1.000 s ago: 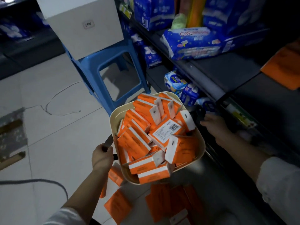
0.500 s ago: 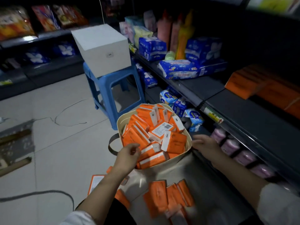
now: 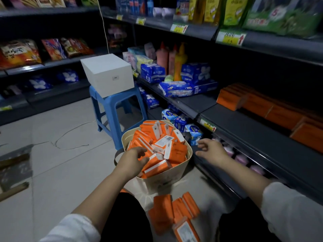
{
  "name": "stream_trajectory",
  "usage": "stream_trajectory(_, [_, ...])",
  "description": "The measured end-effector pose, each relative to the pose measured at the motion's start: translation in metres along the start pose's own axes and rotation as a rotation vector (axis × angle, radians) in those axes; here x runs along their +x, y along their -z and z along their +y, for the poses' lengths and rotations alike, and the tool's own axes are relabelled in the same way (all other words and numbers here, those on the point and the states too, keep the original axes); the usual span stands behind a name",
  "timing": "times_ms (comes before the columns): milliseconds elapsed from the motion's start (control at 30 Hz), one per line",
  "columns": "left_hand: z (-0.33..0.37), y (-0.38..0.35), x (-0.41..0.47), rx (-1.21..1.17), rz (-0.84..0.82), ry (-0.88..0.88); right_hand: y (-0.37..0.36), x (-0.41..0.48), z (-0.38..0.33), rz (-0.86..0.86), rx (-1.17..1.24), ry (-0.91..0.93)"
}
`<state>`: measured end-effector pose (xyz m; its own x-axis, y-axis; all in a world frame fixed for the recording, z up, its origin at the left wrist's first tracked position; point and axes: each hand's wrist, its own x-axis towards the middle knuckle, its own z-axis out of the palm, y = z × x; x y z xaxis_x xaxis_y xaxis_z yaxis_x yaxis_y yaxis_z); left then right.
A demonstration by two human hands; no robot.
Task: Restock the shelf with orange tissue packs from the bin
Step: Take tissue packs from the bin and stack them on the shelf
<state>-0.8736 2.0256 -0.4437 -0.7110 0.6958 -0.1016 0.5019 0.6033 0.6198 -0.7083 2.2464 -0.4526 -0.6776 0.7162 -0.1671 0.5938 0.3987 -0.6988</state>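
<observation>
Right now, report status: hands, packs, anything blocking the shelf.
Left hand on packs in bin, grip unclear. Right hand open, empty, beside bin. Bin full; shelf partly stocked. Loose packs on floor before bin.

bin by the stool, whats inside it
It holds orange tissue packs, heaped loosely above the rim of the bin, one showing a barcode label. The left hand covers some near packs; the lower layers and the bin's bottom are hidden.
</observation>
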Motion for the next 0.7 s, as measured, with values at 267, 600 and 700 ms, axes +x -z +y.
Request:
stream_trajectory(267, [-0.015, -0.036, 0.055, 0.025, -0.098, 0.035, -0.024, 0.06, 0.017, -0.099, -0.196, 0.02])
stream_trajectory(600, [-0.055, -0.089, 0.118, 0.135, -0.261, 0.074, -0.082, 0.154, 0.04, -0.32, -0.326, 0.051])
stream_trajectory(700, [-0.065, -0.096, 0.125, 0.169, -0.304, 0.103, -0.094, 0.162, 0.042, -0.395, -0.319, 0.069])
